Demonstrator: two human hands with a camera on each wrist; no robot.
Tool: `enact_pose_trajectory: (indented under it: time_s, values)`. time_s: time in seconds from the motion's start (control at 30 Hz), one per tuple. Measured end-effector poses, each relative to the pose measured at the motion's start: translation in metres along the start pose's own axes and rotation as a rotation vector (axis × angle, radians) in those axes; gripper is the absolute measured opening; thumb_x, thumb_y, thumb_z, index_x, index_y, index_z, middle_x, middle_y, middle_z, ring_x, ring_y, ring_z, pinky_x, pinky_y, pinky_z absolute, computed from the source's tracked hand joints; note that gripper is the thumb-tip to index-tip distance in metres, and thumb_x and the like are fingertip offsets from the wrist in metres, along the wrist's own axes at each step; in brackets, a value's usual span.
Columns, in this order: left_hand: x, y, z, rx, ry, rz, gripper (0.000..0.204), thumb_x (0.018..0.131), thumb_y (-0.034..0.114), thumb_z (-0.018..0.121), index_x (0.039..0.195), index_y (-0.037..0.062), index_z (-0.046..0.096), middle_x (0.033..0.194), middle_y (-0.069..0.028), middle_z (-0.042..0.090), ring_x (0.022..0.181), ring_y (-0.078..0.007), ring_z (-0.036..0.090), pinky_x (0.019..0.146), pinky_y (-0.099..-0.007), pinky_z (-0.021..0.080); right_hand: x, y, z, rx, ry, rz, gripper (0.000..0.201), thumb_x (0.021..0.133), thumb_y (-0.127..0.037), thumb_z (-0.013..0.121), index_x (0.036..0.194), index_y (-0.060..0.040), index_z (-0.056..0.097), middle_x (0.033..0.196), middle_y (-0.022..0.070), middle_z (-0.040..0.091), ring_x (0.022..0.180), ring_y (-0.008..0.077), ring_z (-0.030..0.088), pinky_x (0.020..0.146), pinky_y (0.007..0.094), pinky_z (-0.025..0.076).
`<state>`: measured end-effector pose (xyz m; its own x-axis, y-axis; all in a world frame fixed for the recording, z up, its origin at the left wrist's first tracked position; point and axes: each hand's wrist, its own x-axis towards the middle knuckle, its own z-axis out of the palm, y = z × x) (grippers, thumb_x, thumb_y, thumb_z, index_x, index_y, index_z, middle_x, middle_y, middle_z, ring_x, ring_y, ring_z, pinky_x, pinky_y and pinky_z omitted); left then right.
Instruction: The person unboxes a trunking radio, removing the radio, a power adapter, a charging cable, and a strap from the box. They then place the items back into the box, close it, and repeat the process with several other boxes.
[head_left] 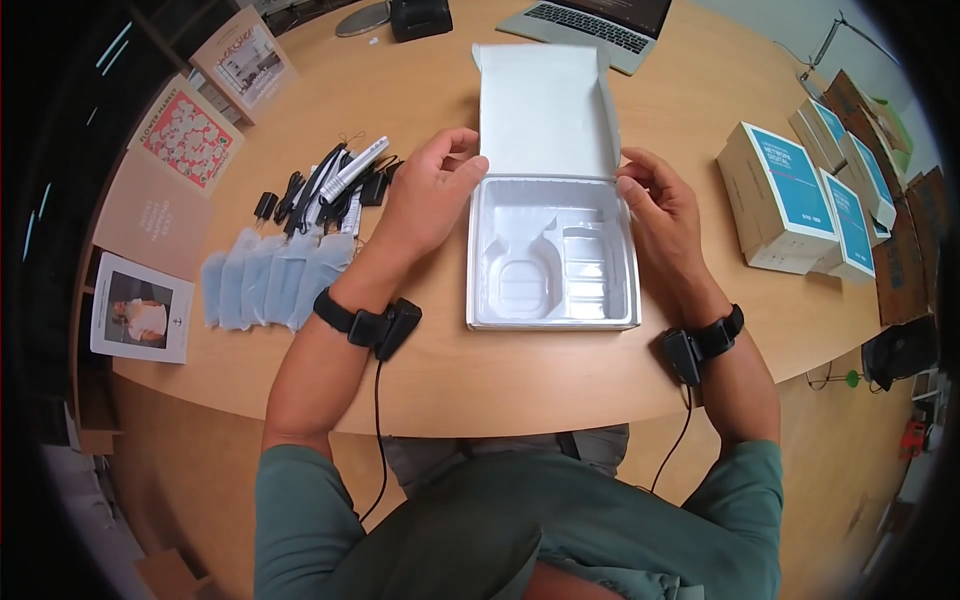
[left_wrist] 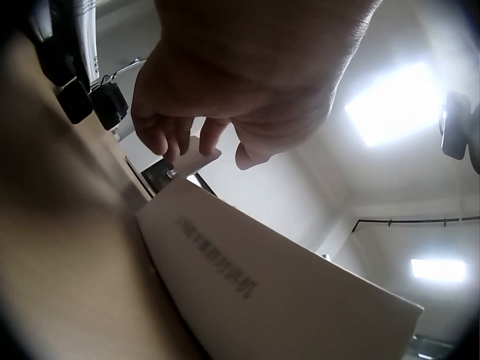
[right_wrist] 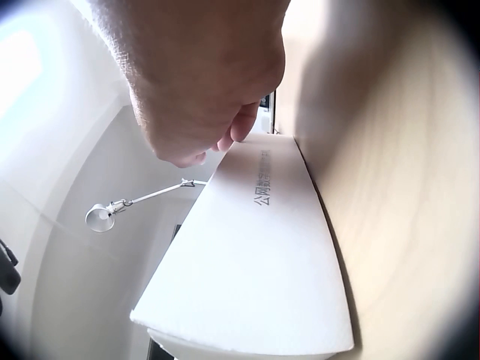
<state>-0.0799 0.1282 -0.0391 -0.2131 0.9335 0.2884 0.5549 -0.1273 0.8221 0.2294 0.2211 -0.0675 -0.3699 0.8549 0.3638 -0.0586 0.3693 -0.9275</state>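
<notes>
An open white box (head_left: 552,327) lies on the table in front of the person, its lid (head_left: 545,110) raised at the back. Inside sits a glossy white moulded tray (head_left: 520,240) with recesses that hold nothing. At the box's back left corner is the left hand (head_left: 437,190), fingers loosely bent, thumb tip by the lid's hinge. In the left wrist view, thumb and fingers stand apart above the box side (left_wrist: 277,277). The right hand (head_left: 665,205) is at the back right corner with bent fingers. Its fingertips (right_wrist: 244,124) are at the printed box side (right_wrist: 247,247) in the right wrist view.
Several pale blue wrapped pouches (head_left: 275,278) lie left, below black cables and adapters (head_left: 320,185). White boxes with blue labels (head_left: 785,195) stand right. A laptop (head_left: 590,30) is behind the lid. Books and prints (head_left: 185,135) line the left edge.
</notes>
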Motion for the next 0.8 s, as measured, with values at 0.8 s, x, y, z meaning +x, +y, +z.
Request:
enact_pose_trajectory:
  time_s: [0.8]
  values:
    - [0.004,0.007,-0.016,-0.541,-0.184,-0.159,0.054,0.109,0.031,0.07,0.151,-0.001,0.06,0.142,-0.0092,0.069,0.132,-0.0172,0.062,0.117,-0.0358,0.046,0.005,0.013,-0.002,0.063,-0.136,0.139,0.063,0.099,-0.002,0.075,0.159,-0.003,0.055,0.113,-0.001,0.073,0.08,0.0027,0.057,0.069,0.0226,0.049]
